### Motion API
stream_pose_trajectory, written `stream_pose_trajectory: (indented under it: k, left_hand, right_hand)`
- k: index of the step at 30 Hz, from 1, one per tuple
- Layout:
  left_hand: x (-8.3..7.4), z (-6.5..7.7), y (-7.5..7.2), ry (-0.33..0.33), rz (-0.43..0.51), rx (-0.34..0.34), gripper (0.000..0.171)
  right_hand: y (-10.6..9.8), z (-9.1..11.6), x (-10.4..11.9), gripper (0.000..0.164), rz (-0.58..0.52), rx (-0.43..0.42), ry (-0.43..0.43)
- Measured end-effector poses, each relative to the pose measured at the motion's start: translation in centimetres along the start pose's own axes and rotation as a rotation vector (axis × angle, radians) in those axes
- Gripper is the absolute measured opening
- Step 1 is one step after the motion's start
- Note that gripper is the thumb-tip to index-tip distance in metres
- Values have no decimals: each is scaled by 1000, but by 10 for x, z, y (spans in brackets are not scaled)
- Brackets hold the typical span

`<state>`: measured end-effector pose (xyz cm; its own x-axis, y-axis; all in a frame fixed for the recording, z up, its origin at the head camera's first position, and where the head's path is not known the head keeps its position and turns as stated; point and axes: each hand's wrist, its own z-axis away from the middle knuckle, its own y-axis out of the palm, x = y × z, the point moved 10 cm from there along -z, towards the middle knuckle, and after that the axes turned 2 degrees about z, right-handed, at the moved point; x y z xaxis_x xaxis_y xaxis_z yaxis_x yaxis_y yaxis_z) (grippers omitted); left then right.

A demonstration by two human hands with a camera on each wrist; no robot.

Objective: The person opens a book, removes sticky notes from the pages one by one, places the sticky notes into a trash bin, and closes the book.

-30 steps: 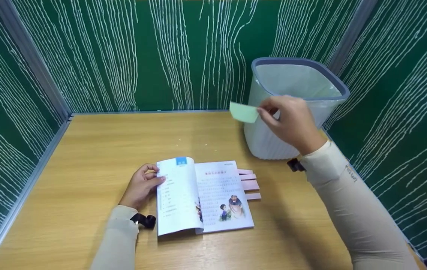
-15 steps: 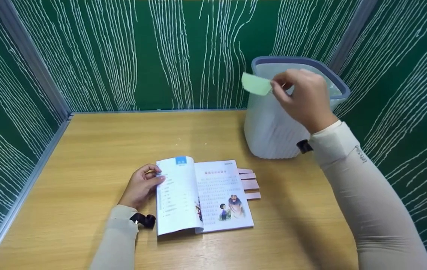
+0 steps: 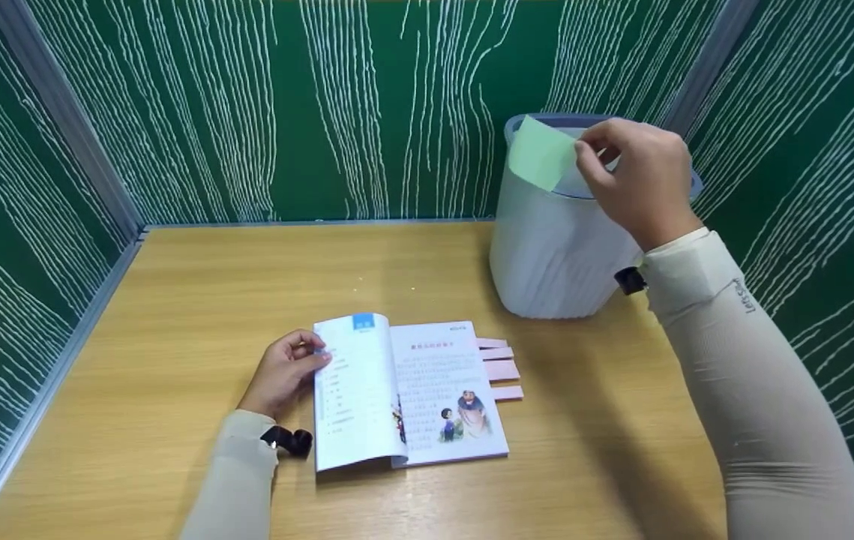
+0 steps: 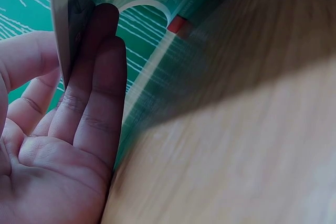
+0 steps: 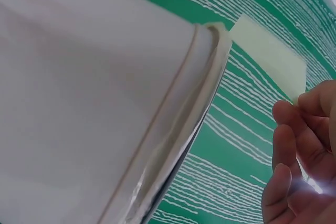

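An open book [image 3: 445, 390] lies on the table with its left side raised. My left hand [image 3: 284, 371] pinches that raised edge between thumb and fingers; in the left wrist view, the fingers [image 4: 100, 98] of this hand lie behind the cover. Over the near rim of a waste bin [image 3: 558, 255], my right hand [image 3: 640, 176] pinches a light green sticky note [image 3: 543, 154] by one corner. The right wrist view has the same green note [image 5: 270, 51] hanging from thumb and fingertip, beside the bin's lined rim [image 5: 210, 72].
Several pink paper tabs [image 3: 501, 369] stick out from the book's right edge. A few tiny white scraps [image 3: 412, 289] are on the wooden table [image 3: 247, 277]. Green panels [image 3: 209, 112] with white lines stand behind and at both sides.
My right hand has moved up and to the right with the green sticky note, from in front of the bin to above its rim. The left hand and the book have stayed put.
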<state>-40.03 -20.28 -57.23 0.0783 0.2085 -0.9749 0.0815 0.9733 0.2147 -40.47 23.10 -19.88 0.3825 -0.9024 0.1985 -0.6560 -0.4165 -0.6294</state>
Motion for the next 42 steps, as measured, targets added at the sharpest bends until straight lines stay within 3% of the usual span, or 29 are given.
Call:
stream_pose_trajectory:
  k: [6, 12, 25, 34, 42]
  left_hand:
    - [0, 1, -1, -4, -27, -4, 22]
    - [1, 0, 0, -8, 3, 3, 25]
    - [2, 1, 2, -12, 13, 19, 24]
    - [2, 1, 1, -8, -24, 5, 24]
    - [0, 0, -1, -11, -36, -2, 23]
  right_hand:
    - [1, -3, -15, 40, 23, 15, 68]
    - [3, -4, -31, 43, 37, 27, 146]
    - [24, 6, -83, 42, 41, 55, 355]
    - [37, 14, -94, 47, 21, 60, 381]
    - [41, 16, -97, 40, -41, 40, 372]
